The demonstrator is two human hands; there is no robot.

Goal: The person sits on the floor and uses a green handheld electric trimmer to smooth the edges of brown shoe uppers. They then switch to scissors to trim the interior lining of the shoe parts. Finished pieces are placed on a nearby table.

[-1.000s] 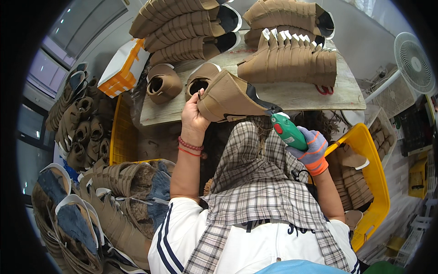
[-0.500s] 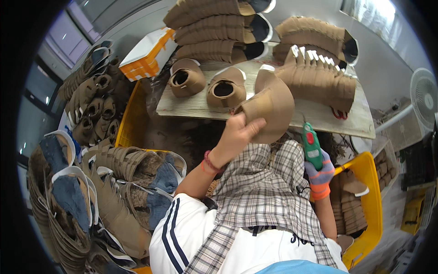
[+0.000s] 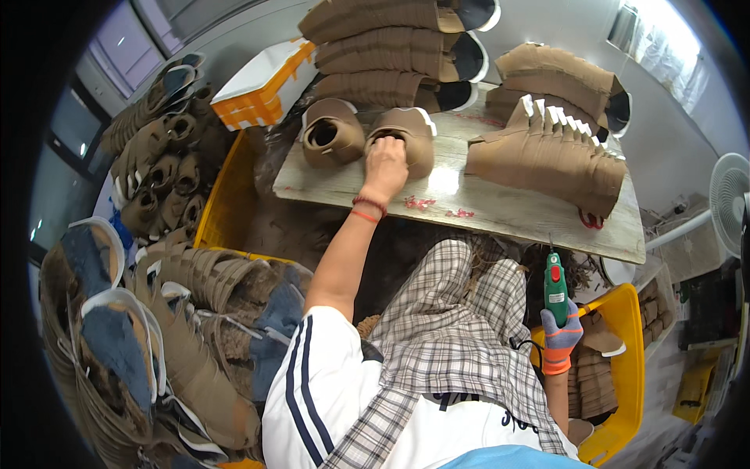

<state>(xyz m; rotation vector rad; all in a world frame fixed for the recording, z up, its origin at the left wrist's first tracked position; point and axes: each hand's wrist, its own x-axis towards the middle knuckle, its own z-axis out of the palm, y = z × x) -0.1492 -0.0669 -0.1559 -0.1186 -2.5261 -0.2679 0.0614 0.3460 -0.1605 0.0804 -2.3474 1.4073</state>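
Clenched firmly round a green handheld power tool (image 3: 555,293), the gloved right hand (image 3: 562,338) holds it upright, red button facing up, thin tip pointing at the near edge of the tabletop (image 3: 500,205). Over on the other side, the bare left hand (image 3: 387,166) is right on a brown shoe upper (image 3: 420,148), fingers curled at its round opening; their tips are hidden, so I cannot tell whether they pinch the rim or just rest on it. That upper sits on the pale wooden top, toward the left, with a second brown upper (image 3: 334,155) just beside it, dark opening in full view.

Across to the right, a nested row of uppers (image 3: 551,168) lies on its side, white tabs up in a line, and more nested stacks (image 3: 383,55) fill the back. Red bead bracelet (image 3: 370,204) on the left wrist, plaid apron (image 3: 445,352) over the lap. Down at the right, a yellow crate (image 3: 634,367) holds more brown pieces, close by the gloved hand; at the left, a heap of blue-lined uppers (image 3: 121,344) crowds the left arm's side. White fan (image 3: 730,199) at the far right.
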